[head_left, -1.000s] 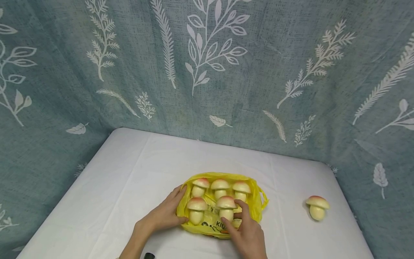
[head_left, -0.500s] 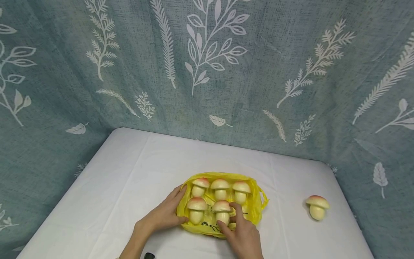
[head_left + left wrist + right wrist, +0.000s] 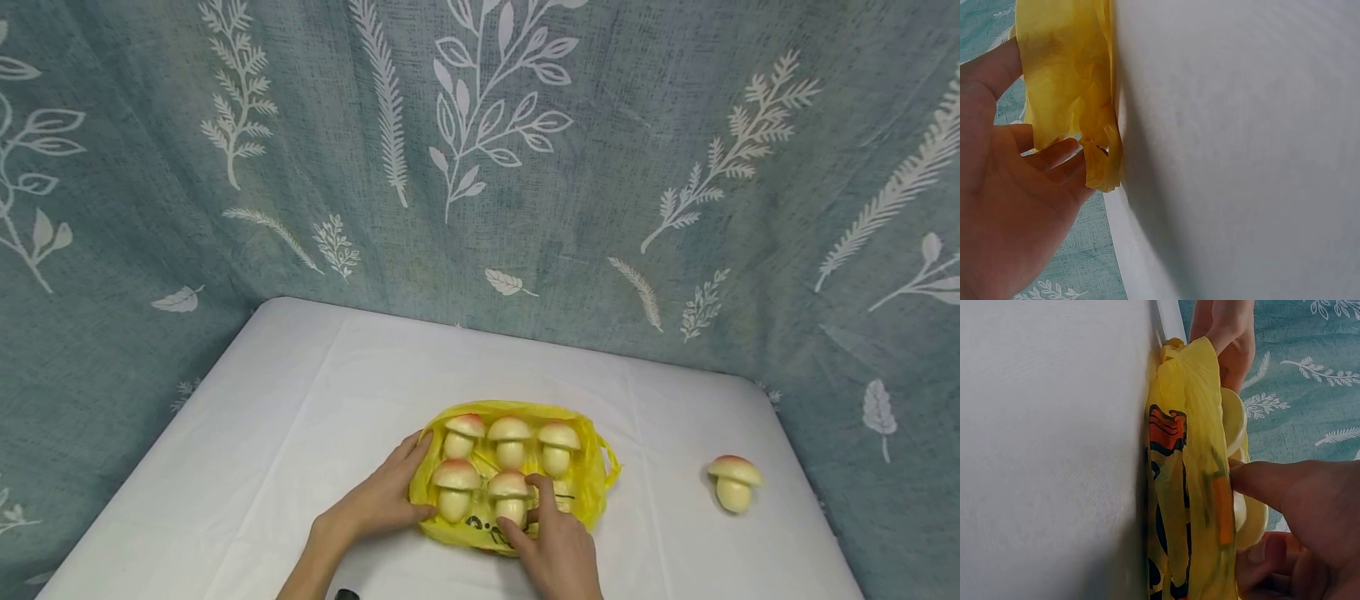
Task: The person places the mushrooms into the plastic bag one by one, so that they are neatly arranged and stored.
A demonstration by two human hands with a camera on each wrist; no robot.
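Observation:
A yellow plastic bag lies with its mouth spread wide on the white table, holding several toy mushrooms with cream stems and reddish caps. My left hand holds the bag's left side, thumb towards the front; in the left wrist view, the hand has its fingers behind the yellow plastic. Inside the front of the bag, my right hand pinches a mushroom between thumb and fingers. Beside it on the left stands another mushroom. In the right wrist view, the bag wall partly hides the mushrooms.
One more mushroom lies by itself on the white tablecloth at the right. A small black object shows at the bottom edge. Behind the table hangs a teal leaf-patterned curtain.
My right hand has shifted left and slightly towards the front with the pinched mushroom, bringing it closer to the front-left mushroom. The left hand and bag have stayed in place.

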